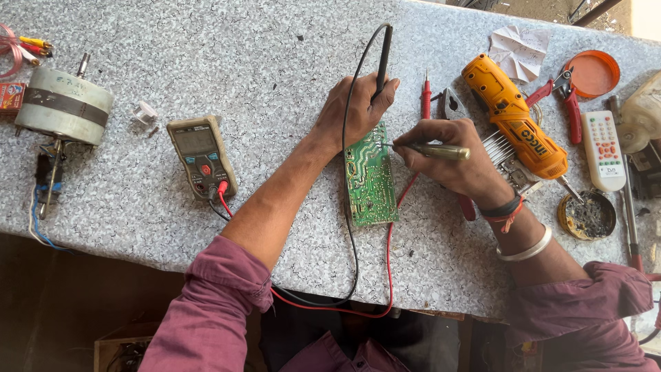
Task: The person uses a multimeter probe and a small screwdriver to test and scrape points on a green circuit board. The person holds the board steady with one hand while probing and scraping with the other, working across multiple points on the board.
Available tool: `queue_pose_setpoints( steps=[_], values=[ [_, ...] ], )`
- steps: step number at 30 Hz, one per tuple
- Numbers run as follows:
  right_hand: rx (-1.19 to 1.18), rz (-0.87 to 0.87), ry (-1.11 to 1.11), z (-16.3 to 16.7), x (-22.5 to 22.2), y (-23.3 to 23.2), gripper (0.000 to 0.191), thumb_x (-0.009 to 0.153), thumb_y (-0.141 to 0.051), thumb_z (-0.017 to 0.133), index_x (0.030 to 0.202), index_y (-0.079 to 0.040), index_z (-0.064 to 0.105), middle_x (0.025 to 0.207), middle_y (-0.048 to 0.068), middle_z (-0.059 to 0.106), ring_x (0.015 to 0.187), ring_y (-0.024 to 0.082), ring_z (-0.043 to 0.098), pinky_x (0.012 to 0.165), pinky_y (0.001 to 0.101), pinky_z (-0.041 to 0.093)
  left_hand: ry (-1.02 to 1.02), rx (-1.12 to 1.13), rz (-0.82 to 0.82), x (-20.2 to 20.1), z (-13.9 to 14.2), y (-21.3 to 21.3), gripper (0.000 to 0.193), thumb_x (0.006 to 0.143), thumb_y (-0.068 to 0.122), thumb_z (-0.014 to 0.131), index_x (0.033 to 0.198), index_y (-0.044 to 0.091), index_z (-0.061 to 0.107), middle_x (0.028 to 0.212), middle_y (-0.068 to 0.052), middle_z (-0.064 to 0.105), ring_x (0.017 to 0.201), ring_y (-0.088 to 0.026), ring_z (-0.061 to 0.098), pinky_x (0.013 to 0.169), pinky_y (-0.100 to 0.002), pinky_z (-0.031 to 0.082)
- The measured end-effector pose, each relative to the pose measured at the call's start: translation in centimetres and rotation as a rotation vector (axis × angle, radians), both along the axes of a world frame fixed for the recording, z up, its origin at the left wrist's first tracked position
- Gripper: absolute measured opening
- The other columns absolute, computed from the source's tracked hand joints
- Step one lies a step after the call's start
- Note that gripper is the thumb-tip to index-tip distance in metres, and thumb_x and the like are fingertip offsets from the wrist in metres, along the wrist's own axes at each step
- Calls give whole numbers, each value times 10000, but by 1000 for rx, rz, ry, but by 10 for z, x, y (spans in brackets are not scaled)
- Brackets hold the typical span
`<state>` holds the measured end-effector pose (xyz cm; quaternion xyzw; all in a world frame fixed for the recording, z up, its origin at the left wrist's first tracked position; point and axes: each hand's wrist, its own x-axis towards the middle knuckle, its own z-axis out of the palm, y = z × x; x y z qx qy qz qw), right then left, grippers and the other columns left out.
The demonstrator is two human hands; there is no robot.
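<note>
At the middle of the speckled grey tabletop (206, 41) lies one green circuit board (370, 180), flat, solder side up. The left hand (358, 110) rests at its 12 o'clock edge, fingers closed around a black meter probe (383, 58) whose tip I cannot see. The right hand (451, 155), at the board's 3 o'clock, has its fingers gripping a yellow-handled tool (441, 151), the thin metal tip touching the board's upper half. I'd judge the board light and stiff but fragile; it is best taken by its bare edges, never across the soldered face. One multimeter (203, 157) sits at the board's 9 o'clock, with two leads, a black one (352, 262) and a red one (389, 269), looping down past the tabletop's near edge. One red probe (426, 96) lies just beside the right hand at 12 o'clock. Further toward 3 o'clock: one orange cordless screwdriver (515, 117), one red-handled pair of pliers (568, 96), one orange lid (593, 73), one white remote (602, 150), one round tin of dark paste (587, 215). Far toward 9 o'clock stands one wound motor (63, 105).
</note>
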<state>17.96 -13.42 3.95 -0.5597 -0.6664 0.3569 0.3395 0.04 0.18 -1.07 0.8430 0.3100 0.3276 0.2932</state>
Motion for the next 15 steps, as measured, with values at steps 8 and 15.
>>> queue_pose_setpoints(
  steps=[8, 15],
  values=[
    [-35, -34, -40, -1, 2, 2, 177, 886, -133, 748, 1037, -52, 789, 863, 40, 773, 752, 80, 707, 648, 252, 578, -15, 15, 9, 0, -2, 0, 407, 1083, 360, 563, 772, 99, 598, 493, -12, 549, 418, -175, 587, 438, -375, 429],
    [-19, -12, -65, -1, 3, 2, 164, 903, -133, 750, 1042, -58, 796, 833, 47, 769, 734, 85, 697, 633, 273, 566, -44, 29, 13, -1, 2, -1, 407, 1078, 365, 564, 788, 82, 600, 511, -42, 571, 461, -234, 633, 458, -392, 454]
  ],
)
